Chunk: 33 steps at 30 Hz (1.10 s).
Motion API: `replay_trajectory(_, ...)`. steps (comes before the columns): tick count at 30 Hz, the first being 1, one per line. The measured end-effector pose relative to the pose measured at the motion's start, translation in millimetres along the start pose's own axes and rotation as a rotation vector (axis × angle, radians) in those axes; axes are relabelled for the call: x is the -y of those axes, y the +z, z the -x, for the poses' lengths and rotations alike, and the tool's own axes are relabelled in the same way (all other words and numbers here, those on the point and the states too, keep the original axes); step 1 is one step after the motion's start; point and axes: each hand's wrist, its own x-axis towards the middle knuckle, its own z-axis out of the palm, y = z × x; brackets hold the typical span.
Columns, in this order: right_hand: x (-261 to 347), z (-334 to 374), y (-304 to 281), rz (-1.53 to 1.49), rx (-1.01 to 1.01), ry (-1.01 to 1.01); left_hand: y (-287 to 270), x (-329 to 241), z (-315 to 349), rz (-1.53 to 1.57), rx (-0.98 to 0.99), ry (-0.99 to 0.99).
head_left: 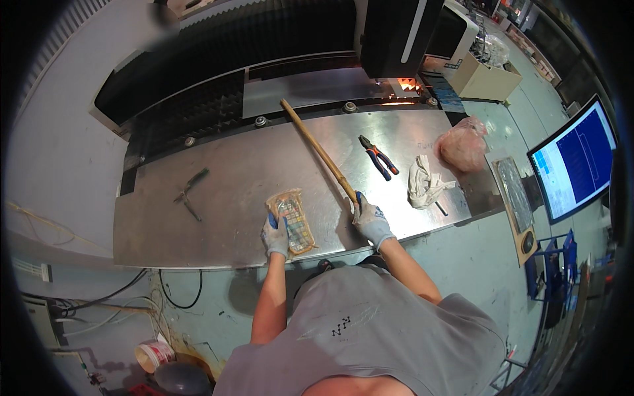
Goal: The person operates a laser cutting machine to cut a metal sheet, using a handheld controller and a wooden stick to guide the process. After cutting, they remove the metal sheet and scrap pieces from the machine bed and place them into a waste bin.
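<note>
Stick (316,146), long, thin and wooden, likely light and stiff, slants across the steel table (165,231) away from the right hand (370,221), which is gloved and closed round its near end, a sound grip. The left hand (276,234), gloved, rests partly curled on a flat, wrapped remote (294,218), probably slippery. Pliers (378,157) and a soft rag (424,181) lie beyond the right hand.

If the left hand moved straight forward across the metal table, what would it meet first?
The gloved left hand already rests on the flat plastic-wrapped remote control, so it would push that first. Beyond it the steel tabletop looks bare up to the dark machine edge, though depth is uncertain.
</note>
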Motion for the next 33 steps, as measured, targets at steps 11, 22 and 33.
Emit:
replay_trajectory(11,17,-3,-8,0.005,0.032,-0.008,4,8,-5,0.066,0.061,-0.037)
replay_trajectory(22,26,-1,-9,-0.013,0.061,0.021,10,21,-8,0.045,0.044,-0.065)
replay_trajectory(33,29,0,-10,-0.012,0.076,0.039,10,26,-9,0.058,0.054,-0.005)
